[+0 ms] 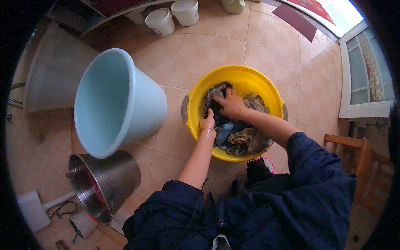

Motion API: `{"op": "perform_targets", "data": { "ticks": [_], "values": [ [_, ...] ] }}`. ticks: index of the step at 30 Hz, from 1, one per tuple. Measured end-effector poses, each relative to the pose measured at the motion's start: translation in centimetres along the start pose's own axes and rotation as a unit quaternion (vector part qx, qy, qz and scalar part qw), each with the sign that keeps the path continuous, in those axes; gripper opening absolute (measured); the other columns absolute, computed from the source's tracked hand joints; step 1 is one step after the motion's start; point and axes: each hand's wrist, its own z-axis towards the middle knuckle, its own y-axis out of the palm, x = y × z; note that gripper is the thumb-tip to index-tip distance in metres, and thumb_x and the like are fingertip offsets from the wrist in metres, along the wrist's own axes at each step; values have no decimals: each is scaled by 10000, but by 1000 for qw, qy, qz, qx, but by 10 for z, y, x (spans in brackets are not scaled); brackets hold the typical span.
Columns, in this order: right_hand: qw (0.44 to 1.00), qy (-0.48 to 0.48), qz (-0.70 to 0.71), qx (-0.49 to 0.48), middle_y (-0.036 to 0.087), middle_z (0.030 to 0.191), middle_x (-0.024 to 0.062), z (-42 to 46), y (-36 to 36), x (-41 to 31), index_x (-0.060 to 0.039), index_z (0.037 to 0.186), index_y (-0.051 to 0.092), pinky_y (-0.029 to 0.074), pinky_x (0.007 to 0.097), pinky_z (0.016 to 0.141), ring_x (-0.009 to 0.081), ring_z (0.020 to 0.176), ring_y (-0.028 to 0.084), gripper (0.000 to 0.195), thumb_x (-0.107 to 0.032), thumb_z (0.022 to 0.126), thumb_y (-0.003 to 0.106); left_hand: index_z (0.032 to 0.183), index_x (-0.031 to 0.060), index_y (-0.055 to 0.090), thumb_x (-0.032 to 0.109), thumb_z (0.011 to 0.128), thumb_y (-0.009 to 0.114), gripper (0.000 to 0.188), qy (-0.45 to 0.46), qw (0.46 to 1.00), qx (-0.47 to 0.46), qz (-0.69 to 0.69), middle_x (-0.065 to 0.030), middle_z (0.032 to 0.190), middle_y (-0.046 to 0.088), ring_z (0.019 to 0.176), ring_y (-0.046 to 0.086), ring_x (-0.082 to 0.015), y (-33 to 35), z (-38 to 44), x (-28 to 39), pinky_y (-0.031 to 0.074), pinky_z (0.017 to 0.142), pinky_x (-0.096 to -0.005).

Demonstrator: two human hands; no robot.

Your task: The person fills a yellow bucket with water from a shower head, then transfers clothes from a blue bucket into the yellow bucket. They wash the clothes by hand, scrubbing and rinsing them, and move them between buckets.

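A yellow plastic basin [247, 78] with grey handle grips stands on the tiled floor before me. Wet cloths lie in it: a dark one [218, 90] at the upper left, a brown one [245, 137] at the lower right and a blue piece [223, 134] between them. My left hand [208, 121] is at the basin's left side, against the dark cloth; its fingers are partly hidden. Over the same dark cloth lies my right hand [232, 104], fingers spread and somewhat blurred. Whether the left fingers grip the cloth is unclear.
A large light-blue tub [150, 103] stands tilted in view at the left, with a steel bucket [122, 178] below it. White buckets [161, 23] stand at the far wall. To the right are a wooden chair [347, 140] and a white-framed door [343, 106].
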Motion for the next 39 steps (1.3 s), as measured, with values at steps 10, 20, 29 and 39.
{"op": "perform_targets", "data": {
  "ticks": [10, 20, 29, 39],
  "values": [
    [941, -29, 327, 77, 577, 729, 185, -33, -29, -101, -63, 846, 525, 443, 430, 627, 360, 682, 559, 144, -156, 746, 480, 1114, 124, 454, 533, 805, 334, 527, -26, 871, -382, -306, -56, 1075, 489, 966, 457, -235, -15, 25, 3, 341, 882, -386],
    [977, 133, 59, 156, 560, 805, 184, 42, -1, 13, -104, 924, 519, 446, 441, 609, 328, 758, 552, 339, -405, 777, 461, 1199, 110, 391, 362, 831, 432, 448, -55, 964, -191, -178, -74, 1203, 430, 1084, 415, -265, -2, 18, 14, 314, 917, -422],
    [999, 17, 29, -12, 404, 1110, 233, 38, 3, 9, -98, 1141, 403, 390, 471, 764, 381, 1000, 420, 506, -405, 752, 506, 1196, -45, 310, 490, 778, 444, 692, -50, 987, 45, 143, -177, 1160, 402, 1018, 432, -256, -9, 29, -26, 407, 806, -349],
    [918, 277, 268, 98, 525, 1005, 205, 31, 10, 13, -9, 1066, 462, 386, 435, 805, 358, 952, 493, 519, -420, 754, 519, 1089, 28, 431, 465, 788, 436, 530, -21, 988, 64, 137, -108, 933, 464, 803, 481, -193, 6, -37, 18, 467, 502, -238]
  ]
}}
